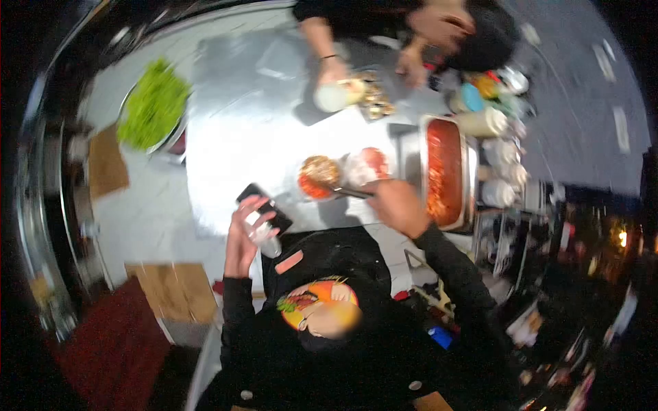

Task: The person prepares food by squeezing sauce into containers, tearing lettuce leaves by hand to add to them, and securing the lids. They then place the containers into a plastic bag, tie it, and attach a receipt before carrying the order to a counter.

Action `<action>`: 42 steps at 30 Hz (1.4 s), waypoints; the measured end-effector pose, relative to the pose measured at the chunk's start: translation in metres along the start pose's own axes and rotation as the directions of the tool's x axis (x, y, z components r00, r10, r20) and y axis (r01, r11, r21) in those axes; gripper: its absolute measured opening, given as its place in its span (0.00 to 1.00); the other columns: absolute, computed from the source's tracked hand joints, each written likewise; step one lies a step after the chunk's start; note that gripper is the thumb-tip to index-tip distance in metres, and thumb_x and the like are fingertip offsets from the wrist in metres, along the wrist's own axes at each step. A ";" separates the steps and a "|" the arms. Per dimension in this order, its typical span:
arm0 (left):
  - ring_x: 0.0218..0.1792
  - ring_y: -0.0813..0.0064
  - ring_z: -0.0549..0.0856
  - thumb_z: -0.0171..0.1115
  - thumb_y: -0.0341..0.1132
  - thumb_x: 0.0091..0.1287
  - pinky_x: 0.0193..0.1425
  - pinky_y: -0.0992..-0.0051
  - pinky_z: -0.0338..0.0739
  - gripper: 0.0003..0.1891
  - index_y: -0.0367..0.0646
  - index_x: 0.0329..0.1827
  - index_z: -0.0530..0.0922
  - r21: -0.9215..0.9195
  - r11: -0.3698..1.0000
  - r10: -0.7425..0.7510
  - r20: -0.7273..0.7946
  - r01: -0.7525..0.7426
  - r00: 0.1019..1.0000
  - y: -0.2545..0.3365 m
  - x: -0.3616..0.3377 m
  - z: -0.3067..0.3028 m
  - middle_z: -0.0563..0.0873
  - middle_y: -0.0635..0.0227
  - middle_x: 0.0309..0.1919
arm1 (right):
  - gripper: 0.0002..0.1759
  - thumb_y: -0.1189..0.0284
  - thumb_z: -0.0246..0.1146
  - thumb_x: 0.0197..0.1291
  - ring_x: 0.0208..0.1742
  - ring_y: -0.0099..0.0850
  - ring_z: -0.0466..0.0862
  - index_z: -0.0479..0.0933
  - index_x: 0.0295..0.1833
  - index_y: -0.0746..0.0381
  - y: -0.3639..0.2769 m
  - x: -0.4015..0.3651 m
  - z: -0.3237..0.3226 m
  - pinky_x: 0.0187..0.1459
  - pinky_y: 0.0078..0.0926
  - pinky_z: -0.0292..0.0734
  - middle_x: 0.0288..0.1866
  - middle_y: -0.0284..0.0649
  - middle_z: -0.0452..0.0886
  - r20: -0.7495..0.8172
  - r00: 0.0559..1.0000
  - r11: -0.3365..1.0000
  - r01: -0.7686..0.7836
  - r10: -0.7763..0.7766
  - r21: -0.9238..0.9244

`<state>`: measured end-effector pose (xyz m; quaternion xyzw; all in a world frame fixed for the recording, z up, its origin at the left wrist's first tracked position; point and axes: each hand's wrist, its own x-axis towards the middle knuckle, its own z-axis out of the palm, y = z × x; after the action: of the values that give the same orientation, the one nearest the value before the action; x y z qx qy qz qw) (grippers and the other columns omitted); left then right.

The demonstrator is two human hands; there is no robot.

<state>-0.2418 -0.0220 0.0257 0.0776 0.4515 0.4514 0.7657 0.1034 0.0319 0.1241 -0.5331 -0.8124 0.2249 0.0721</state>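
My right hand (401,207) is closed around the dark handle of a slim utensil (353,192), whose far end reaches the edge of a round bun with red and brown topping (319,175). Beside that bun lies a round piece with white and pink on it (370,166). My left hand (243,229), fingers curled, grips a whitish, partly clear container (260,234) near the front edge of the metal worktop (226,151). A black, phone-like rectangle (279,218) shows right at those fingers. Motion blurs both hands slightly.
On the right stands a metal pan of red sauce (445,171), with several squeeze bottles (483,123) beyond it. A bowl of lettuce (154,103) sits at the left. Across the worktop, another person's hand (332,72) is at a pale round container (331,98) beside a small tray (375,99).
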 end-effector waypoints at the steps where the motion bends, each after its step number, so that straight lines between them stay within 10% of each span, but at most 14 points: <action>1: 0.55 0.59 0.81 0.49 0.54 0.70 0.48 0.50 0.84 0.27 0.45 0.64 0.71 0.044 0.999 0.008 -0.027 -0.007 1.000 0.000 -0.001 0.007 0.75 0.59 0.64 | 0.12 0.69 0.66 0.56 0.35 0.48 0.83 0.82 0.44 0.61 0.007 -0.007 0.014 0.38 0.47 0.76 0.32 0.49 0.82 0.000 1.000 1.000 -0.018 0.018 -0.006; 6: 0.53 0.61 0.80 0.53 0.53 0.68 0.47 0.50 0.84 0.25 0.49 0.63 0.72 0.070 0.996 -0.048 -0.015 0.048 0.999 0.009 0.009 0.011 0.77 0.62 0.61 | 0.18 0.69 0.68 0.58 0.40 0.41 0.87 0.82 0.53 0.66 -0.014 -0.073 -0.048 0.45 0.34 0.80 0.42 0.51 0.86 -0.154 0.855 0.828 -0.412 0.496 0.380; 9: 0.53 0.63 0.80 0.53 0.50 0.69 0.46 0.56 0.83 0.23 0.51 0.63 0.70 0.126 0.991 -0.045 -0.039 0.049 0.998 0.012 0.018 0.021 0.77 0.65 0.60 | 0.20 0.69 0.68 0.60 0.41 0.38 0.89 0.80 0.55 0.70 0.022 -0.128 -0.053 0.45 0.31 0.81 0.44 0.55 0.86 -0.363 0.551 0.628 -0.426 0.751 0.651; 11: 0.53 0.63 0.79 0.52 0.50 0.70 0.46 0.58 0.81 0.22 0.50 0.63 0.70 0.246 0.969 0.007 -0.077 0.012 0.997 0.011 0.027 0.029 0.77 0.65 0.60 | 0.22 0.70 0.67 0.60 0.44 0.40 0.89 0.78 0.56 0.72 0.067 -0.152 -0.039 0.46 0.32 0.80 0.44 0.57 0.86 -0.403 0.439 0.594 -0.648 0.803 0.478; 15: 0.51 0.73 0.76 0.53 0.44 0.71 0.44 0.72 0.74 0.19 0.45 0.61 0.69 0.790 0.584 0.227 0.064 -0.188 0.972 0.009 0.045 0.072 0.75 0.68 0.55 | 0.26 0.68 0.70 0.58 0.53 0.54 0.83 0.78 0.59 0.69 0.129 -0.134 -0.001 0.53 0.42 0.76 0.50 0.61 0.82 -0.475 0.520 0.693 -0.639 0.709 0.335; 18: 0.50 0.74 0.73 0.59 0.38 0.67 0.47 0.74 0.71 0.20 0.44 0.59 0.70 0.856 0.513 0.248 -0.070 -0.070 0.966 0.011 0.047 0.130 0.74 0.68 0.52 | 0.28 0.66 0.71 0.57 0.54 0.54 0.81 0.77 0.61 0.68 0.147 -0.111 0.013 0.53 0.42 0.76 0.53 0.59 0.82 -0.410 0.508 0.637 -0.714 0.757 0.291; 24: 0.50 0.72 0.73 0.65 0.36 0.62 0.56 0.73 0.69 0.24 0.41 0.60 0.70 0.933 0.323 0.482 -0.018 -0.159 0.876 -0.027 0.032 0.130 0.74 0.65 0.52 | 0.24 0.72 0.66 0.63 0.59 0.42 0.81 0.75 0.64 0.67 0.123 -0.137 -0.018 0.59 0.34 0.74 0.61 0.51 0.80 -0.518 0.438 0.678 -0.461 0.735 0.573; 30: 0.48 0.71 0.76 0.66 0.36 0.62 0.55 0.74 0.71 0.24 0.42 0.60 0.70 0.702 0.709 0.441 -0.363 -0.070 0.821 -0.034 0.032 0.076 0.75 0.65 0.51 | 0.18 0.79 0.61 0.64 0.56 0.34 0.81 0.77 0.60 0.67 0.122 -0.148 -0.042 0.58 0.31 0.74 0.55 0.43 0.82 -0.496 0.320 0.581 -0.284 0.807 0.762; 33: 0.48 0.69 0.78 0.69 0.38 0.60 0.56 0.72 0.72 0.26 0.41 0.59 0.71 0.847 0.531 0.498 -0.293 -0.020 0.816 -0.009 0.053 0.061 0.77 0.65 0.51 | 0.15 0.80 0.61 0.61 0.50 0.30 0.81 0.79 0.54 0.68 0.098 -0.121 -0.033 0.53 0.28 0.75 0.51 0.43 0.83 -0.463 0.557 0.661 -0.222 0.689 0.717; 36: 0.53 0.59 0.78 0.73 0.41 0.55 0.57 0.64 0.74 0.30 0.40 0.59 0.73 0.983 -0.077 0.680 0.175 -0.168 0.712 0.016 0.122 0.010 0.78 0.57 0.54 | 0.17 0.77 0.67 0.56 0.55 0.44 0.81 0.80 0.53 0.61 0.060 -0.083 -0.009 0.55 0.36 0.77 0.52 0.43 0.82 -0.276 0.910 0.793 -0.089 0.311 0.603; 42: 0.64 0.50 0.69 0.76 0.52 0.48 0.57 0.36 0.67 0.38 0.56 0.63 0.70 0.902 -0.431 0.461 0.189 0.032 0.867 0.034 0.191 0.054 0.70 0.70 0.65 | 0.45 0.71 0.77 0.43 0.74 0.58 0.60 0.69 0.71 0.48 0.036 -0.004 0.023 0.60 0.68 0.67 0.77 0.47 0.57 -0.098 0.984 0.988 -0.140 0.146 0.070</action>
<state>-0.1868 0.1583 -0.0437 0.6940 0.6999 0.0329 0.1659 0.1271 0.0340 0.0885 -0.5984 -0.7597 0.2275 0.1142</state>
